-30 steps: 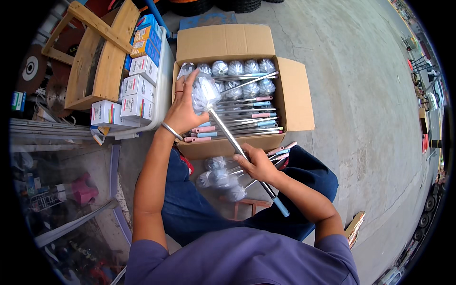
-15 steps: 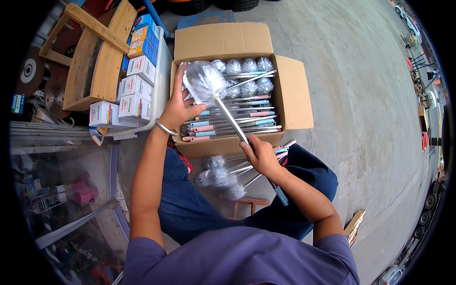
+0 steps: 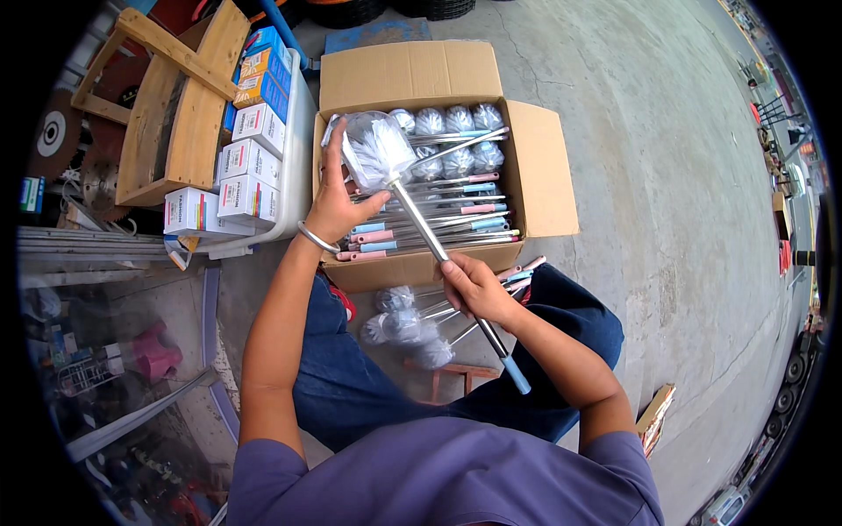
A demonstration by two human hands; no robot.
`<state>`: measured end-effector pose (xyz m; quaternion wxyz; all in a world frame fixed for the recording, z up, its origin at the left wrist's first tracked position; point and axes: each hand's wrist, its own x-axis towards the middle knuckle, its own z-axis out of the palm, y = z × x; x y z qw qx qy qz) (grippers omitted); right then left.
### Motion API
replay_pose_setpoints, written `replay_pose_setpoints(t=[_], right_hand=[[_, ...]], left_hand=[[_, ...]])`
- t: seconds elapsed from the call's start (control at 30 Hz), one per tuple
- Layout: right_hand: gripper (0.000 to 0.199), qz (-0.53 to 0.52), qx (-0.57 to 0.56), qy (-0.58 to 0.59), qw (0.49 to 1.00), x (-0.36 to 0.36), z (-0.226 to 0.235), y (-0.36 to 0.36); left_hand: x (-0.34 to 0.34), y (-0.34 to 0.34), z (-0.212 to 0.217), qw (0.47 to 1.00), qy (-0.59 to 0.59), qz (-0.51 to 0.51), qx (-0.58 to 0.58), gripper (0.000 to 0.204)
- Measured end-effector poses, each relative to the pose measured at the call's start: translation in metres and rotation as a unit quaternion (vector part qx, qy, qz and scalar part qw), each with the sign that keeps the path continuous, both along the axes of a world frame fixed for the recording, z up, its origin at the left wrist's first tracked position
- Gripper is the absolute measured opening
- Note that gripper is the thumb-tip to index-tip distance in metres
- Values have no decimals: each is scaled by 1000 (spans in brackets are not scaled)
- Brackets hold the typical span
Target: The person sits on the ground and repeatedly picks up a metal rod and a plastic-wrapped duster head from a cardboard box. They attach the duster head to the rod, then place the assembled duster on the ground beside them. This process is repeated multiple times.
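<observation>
A long toilet brush (image 3: 419,215) with a white bristle head, shiny metal handle and blue end slants across in front of me. Clear plastic wraps its head (image 3: 379,151). My left hand (image 3: 338,197) is curled round the wrapped head from the left, thumb below it; its other fingers are partly hidden behind the plastic. Midway down the handle, my right hand (image 3: 474,285) is closed round the metal. Beneath the brush stands an open cardboard box (image 3: 412,70) packed with similar brushes (image 3: 456,162), their pink and blue handle ends stacked toward me.
Several wrapped brushes (image 3: 403,324) lie between my knees, over a small reddish-brown stool (image 3: 452,368). Left of the carton, small white boxes (image 3: 250,159) sit on a pale plastic bin (image 3: 298,149), beside a wooden crate (image 3: 180,123). Concrete floor (image 3: 667,175) stretches to the right.
The brush has shifted slightly, its blue end now lower and nearer me. My left hand has turned a little round the head, and the plastic looks fuller with bristles.
</observation>
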<state>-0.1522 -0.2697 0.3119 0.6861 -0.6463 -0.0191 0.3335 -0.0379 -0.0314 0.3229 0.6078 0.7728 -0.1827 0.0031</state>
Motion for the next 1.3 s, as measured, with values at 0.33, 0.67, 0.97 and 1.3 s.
replay_pose_setpoints(t=[0.33,0.67,0.97,1.3], right_hand=[[29,-40,-10,-82,996,0,-3,15],[34,-32,76,3,997,-3,-7,23],[29,-70,-72,-140,985,-2,-10,25],[34,-105,-61,-163,979,-1,-9,18]], left_hand=[[-19,-34,-11,884,252,-18,-394,45],[-11,-52,-19,838,265,20,-477,28],[-1,-43,-8,841,350,-72,-406,35],[0,-59,-16,830,358,-24,-427,26]])
